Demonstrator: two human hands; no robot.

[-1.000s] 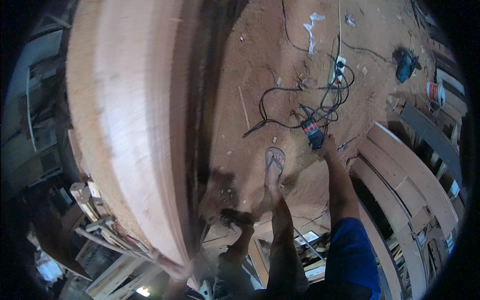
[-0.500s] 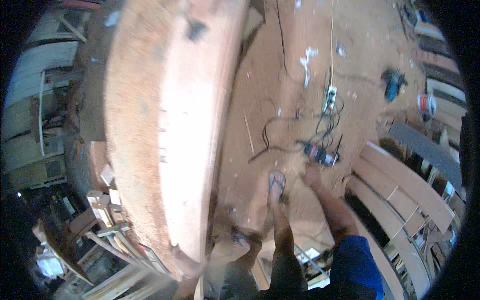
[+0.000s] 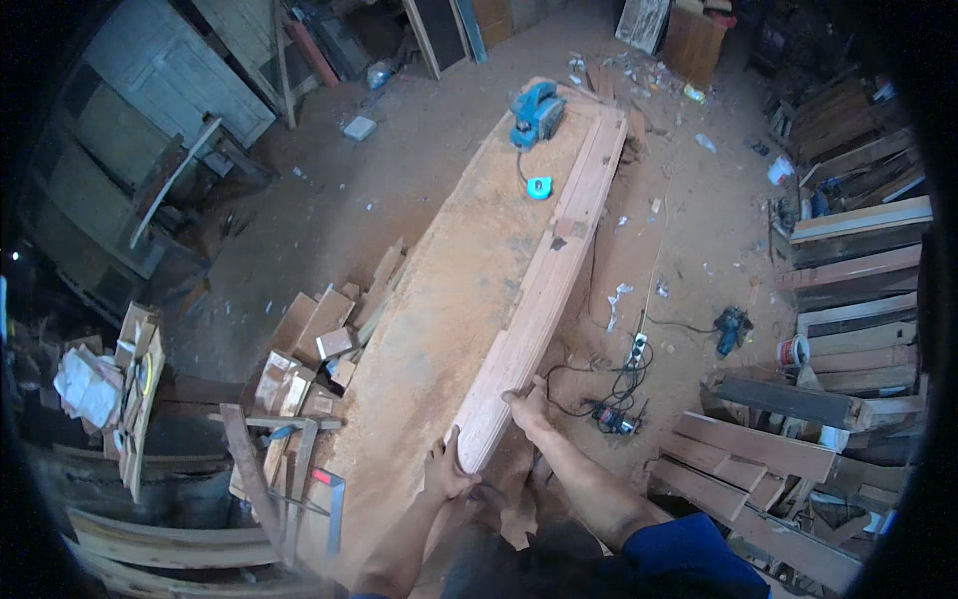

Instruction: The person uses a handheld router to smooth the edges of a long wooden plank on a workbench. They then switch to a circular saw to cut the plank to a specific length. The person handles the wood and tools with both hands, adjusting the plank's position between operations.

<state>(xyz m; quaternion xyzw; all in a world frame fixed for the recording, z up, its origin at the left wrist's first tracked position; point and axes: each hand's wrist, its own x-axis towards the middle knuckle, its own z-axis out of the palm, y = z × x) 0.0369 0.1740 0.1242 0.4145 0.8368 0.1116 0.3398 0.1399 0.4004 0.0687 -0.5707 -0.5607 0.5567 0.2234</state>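
A long reddish wooden plank (image 3: 544, 285) with grooved edges lies lengthwise along the right side of the sawdust-covered workbench (image 3: 429, 299). My left hand (image 3: 449, 471) is curled around the plank's near end, at its left corner. Against the right edge, a little farther up, my right hand (image 3: 529, 407) grips the same plank, with the thumb on top. The undersides of both grips are hidden. At the bench's far end rests a blue power planer (image 3: 537, 115), and nearer on the bench lies a turquoise tape measure (image 3: 539, 188).
On the floor to the right are a corded power tool (image 3: 611, 417), a power strip (image 3: 637, 349) and another power tool (image 3: 731, 329). Stacked boards (image 3: 753, 454) stand at the right. Wood offcuts (image 3: 324, 334) and a handsaw-like blade (image 3: 335, 511) sit along the bench's left side.
My right hand has come up from beside the corded tool on the floor to the plank's right edge. The left hand stays at the plank's near end. My view has swung toward the far bench.
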